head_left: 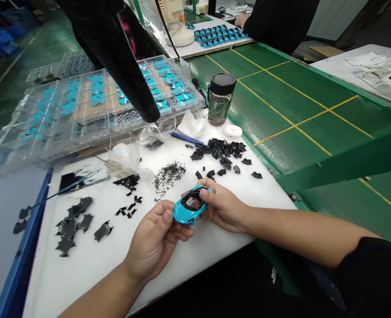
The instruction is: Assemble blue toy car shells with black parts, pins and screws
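Observation:
My left hand and my right hand both hold a glossy turquoise model car body, pinching it from either side above the white work surface. Its window openings show as dark gaps. Beyond my hands lies a heap of small black plastic parts. A scatter of tiny black pieces sits to its left, and larger black sprue pieces lie further left. None of these touch my hands.
Clear plastic trays of turquoise car bodies stand at the back left, under a black tapered tool. A lidded glass jar stands at the bench edge beside a green belt. A co-worker's hand is beyond.

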